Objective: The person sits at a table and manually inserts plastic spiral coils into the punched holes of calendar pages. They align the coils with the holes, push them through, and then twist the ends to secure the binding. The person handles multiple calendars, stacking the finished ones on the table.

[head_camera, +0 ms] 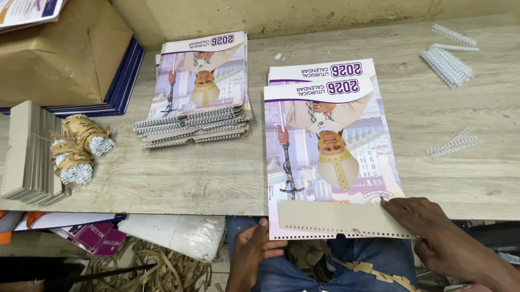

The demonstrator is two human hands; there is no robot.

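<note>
at the near edge of the wooden surface, an unbound calendar stack is shown with its punched margin overhanging. the beige card strip is pinched flat by the right hand; the left hand, fingers loosely curled, rests below the stack. alignment appears underway; square registration of the holes is judged necessary. glossy bound calendars lie left of the stack, white plastic combs right.
</note>
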